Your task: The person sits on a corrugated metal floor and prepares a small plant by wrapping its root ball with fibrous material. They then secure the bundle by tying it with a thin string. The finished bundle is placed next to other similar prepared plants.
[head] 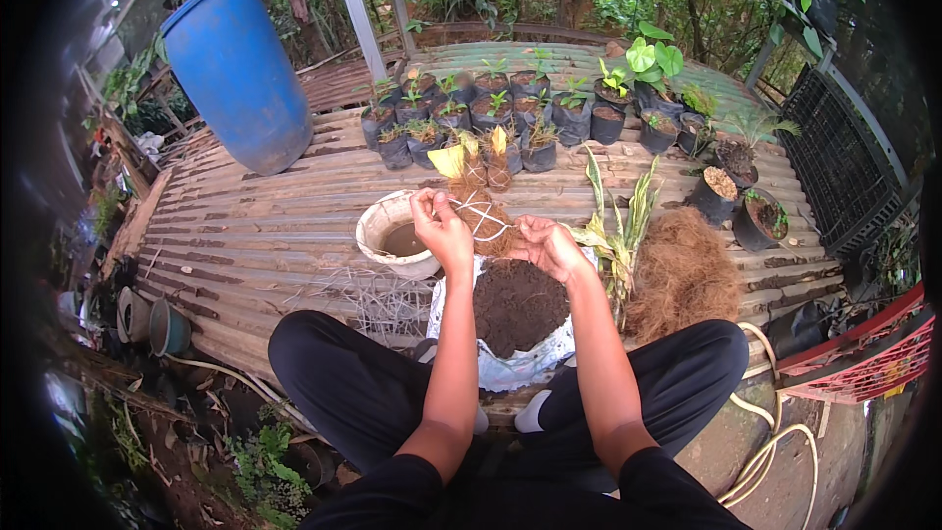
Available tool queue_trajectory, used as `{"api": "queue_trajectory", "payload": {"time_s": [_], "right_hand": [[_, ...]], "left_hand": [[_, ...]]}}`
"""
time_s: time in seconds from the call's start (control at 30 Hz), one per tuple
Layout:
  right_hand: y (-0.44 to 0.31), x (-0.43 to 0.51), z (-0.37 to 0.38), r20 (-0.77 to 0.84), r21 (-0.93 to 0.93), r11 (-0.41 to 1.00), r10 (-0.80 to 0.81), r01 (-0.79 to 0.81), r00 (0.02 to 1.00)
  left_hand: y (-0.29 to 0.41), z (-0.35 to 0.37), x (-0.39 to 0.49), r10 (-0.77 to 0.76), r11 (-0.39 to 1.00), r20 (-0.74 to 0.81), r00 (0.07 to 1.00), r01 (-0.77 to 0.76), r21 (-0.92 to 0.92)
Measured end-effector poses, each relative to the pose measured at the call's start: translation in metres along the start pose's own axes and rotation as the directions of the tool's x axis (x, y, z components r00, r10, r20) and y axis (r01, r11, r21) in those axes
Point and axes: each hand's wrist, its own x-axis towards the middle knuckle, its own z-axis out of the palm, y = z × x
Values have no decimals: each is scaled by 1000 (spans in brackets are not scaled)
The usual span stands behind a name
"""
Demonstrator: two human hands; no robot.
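Observation:
A bundle of brown coconut fibre (482,217), crossed by white strips, lies between my two hands above a sack of dark soil (521,305). My left hand (444,224) pinches the white strip (462,203) at the bundle's left side. Against its right side is my right hand (548,244), fingers bent; whether it grips the strip or the fibre cannot be told. Smaller wrapped fibre bundles with yellow leaves (498,162) stand just beyond. Right of the soil are variegated snake plant leaves (629,235) and a loose heap of coconut fibre (684,272).
A whitish bucket (368,243) holding brown liquid stands left, with loose pale strips (383,302) nearer me. Black bags of seedlings (489,110) line the corrugated metal sheet (243,235). A blue barrel (239,81) stands back left, black pots (758,221) right, a red crate (861,353) at far right.

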Motion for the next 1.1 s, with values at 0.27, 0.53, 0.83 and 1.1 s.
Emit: {"api": "queue_trajectory", "payload": {"time_s": [0.27, 0.53, 0.83, 1.1], "right_hand": [[15, 13, 17, -246, -139, 990, -59, 25, 968], [2, 7, 48, -259, -312, 948, -153, 67, 954], [-34, -12, 76, 94, -840, 373, -614, 394, 784], [-30, -12, 85, 240, -889, 163, -628, 427, 740]], "left_hand": [[-23, -1, -1, -129, 992, -71, 989, 128, -14], [-36, -8, 5, -358, 847, 72, 931, 356, -395], [-17, -21, 15, -287, 810, 135, 948, 315, -494], [-22, -20, 14, -229, 880, 137, 964, 265, -394]]}}
